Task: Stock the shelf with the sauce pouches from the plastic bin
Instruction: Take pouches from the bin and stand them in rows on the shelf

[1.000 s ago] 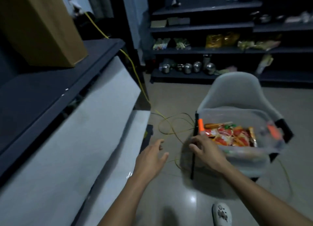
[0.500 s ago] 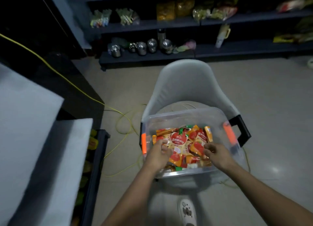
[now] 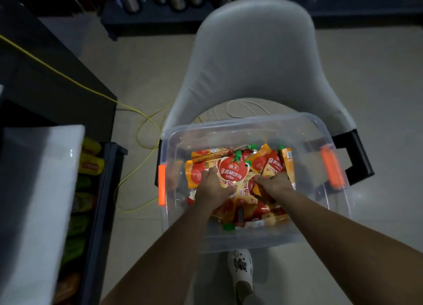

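In the plastic bin (image 3: 240,124), the left hand (image 3: 212,188) grasps a sauce pouch (image 3: 233,172); the right hand (image 3: 278,185) pinches a second pouch (image 3: 253,187). The shelf (image 3: 97,213) edge lies at nine o'clock.

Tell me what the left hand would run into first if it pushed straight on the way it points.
The left hand points forward into the plastic bin; the red-labelled sauce pouch it seems to grip comes first.
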Available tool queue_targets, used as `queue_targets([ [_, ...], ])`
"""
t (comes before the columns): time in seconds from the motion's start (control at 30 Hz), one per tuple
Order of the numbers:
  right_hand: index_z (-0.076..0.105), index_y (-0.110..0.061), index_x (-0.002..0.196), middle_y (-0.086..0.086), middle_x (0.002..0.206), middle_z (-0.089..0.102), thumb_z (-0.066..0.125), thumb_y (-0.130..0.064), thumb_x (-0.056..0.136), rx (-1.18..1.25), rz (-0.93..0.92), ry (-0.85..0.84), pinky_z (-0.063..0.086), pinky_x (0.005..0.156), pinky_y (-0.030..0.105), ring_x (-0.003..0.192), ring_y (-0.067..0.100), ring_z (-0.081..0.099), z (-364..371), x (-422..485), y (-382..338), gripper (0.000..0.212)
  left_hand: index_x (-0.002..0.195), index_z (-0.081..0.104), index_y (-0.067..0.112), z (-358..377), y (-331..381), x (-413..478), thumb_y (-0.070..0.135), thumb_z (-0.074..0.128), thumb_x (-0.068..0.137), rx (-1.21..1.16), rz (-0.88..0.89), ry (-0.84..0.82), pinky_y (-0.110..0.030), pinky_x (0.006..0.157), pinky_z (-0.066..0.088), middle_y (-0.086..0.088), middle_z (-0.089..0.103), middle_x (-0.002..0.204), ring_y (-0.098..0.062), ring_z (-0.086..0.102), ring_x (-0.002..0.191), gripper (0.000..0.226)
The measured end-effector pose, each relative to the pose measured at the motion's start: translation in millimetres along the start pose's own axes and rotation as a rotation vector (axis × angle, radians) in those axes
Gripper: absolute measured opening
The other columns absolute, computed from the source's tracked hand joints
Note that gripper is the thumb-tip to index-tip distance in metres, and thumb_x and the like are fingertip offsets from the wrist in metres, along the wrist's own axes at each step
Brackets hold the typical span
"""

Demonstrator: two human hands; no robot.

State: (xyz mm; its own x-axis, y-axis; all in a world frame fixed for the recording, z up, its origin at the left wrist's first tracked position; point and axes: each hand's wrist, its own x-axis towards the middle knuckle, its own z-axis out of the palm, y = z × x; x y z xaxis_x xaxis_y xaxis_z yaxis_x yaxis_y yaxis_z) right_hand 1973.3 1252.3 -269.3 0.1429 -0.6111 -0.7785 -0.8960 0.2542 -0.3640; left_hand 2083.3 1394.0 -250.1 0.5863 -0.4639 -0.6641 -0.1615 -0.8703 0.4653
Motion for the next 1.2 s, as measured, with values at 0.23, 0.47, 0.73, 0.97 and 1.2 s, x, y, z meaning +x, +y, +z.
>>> queue_targets([
  [0.23, 0.017, -0.005, 0.142, 0.018, 0.138, 0.042, 0.079, -0.049, 0.062, -0.043, 0.103, 0.099, 0.044, 0.099, 0.052, 0.124, 0.041, 0.046, 12, 13, -2, 0.111, 0.132, 0.042, 0.013, -3, 6, 8, 0.043, 0.083, 0.07, 0.127, -0.088, -0.06, -0.039, 0.092, 0.052, -0.007, 0.056, 0.129, -0.029, 0.055, 0.118, 0.08],
  [0.47, 0.05, -0.006, 0.124, 0.015, 0.112, 0.063, 0.069, -0.051, 0.047, 0.214, 0.03, 0.11, 0.056, 0.083, 0.047, 0.099, 0.036, 0.062, -3, -2, -3, 0.091, 0.114, 0.061, 0.01, -8, 5, -18, 0.047, 0.075, 0.076, 0.081, -0.089, 0.108, -0.036, 0.091, 0.05, -0.01, 0.065, 0.119, -0.031, 0.059, 0.111, 0.055],
  [0.73, 0.053, -0.023, 0.11, 0.004, 0.103, 0.066, 0.063, -0.057, 0.041, 0.118, -0.329, 0.223, 0.052, 0.087, 0.048, 0.099, 0.028, 0.063, 0, -81, -5, 0.078, 0.107, 0.067, 0.018, -42, 10, -76, 0.016, 0.073, 0.08, -0.542, 0.009, 0.209, -0.04, 0.09, 0.054, -0.002, 0.072, 0.104, -0.023, 0.067, 0.098, 0.027],
  [0.97, 0.032, -0.036, 0.132, -0.005, 0.119, 0.057, 0.069, -0.047, 0.051, 0.097, -0.668, 0.074, 0.056, 0.083, 0.045, 0.1, 0.017, 0.061, 16, -252, -6, 0.09, 0.112, 0.067, 0.019, -74, -27, -172, 0.037, 0.071, 0.083, -0.995, 0.033, 0.237, -0.048, 0.087, 0.057, -0.005, 0.075, 0.1, -0.025, 0.072, 0.092, 0.035],
  [1.2, 0.023, -0.025, 0.143, 0.002, 0.139, 0.044, 0.077, -0.047, 0.064, -0.2, -0.964, 0.05, 0.041, 0.104, 0.042, 0.124, 0.021, 0.045, 64, -406, 17, 0.098, 0.107, 0.071, 0.012, -115, -103, -314, 0.033, 0.08, 0.077, -1.228, 0.116, 0.233, -0.043, 0.084, 0.059, -0.011, 0.076, 0.099, -0.028, 0.074, 0.09, 0.038],
])
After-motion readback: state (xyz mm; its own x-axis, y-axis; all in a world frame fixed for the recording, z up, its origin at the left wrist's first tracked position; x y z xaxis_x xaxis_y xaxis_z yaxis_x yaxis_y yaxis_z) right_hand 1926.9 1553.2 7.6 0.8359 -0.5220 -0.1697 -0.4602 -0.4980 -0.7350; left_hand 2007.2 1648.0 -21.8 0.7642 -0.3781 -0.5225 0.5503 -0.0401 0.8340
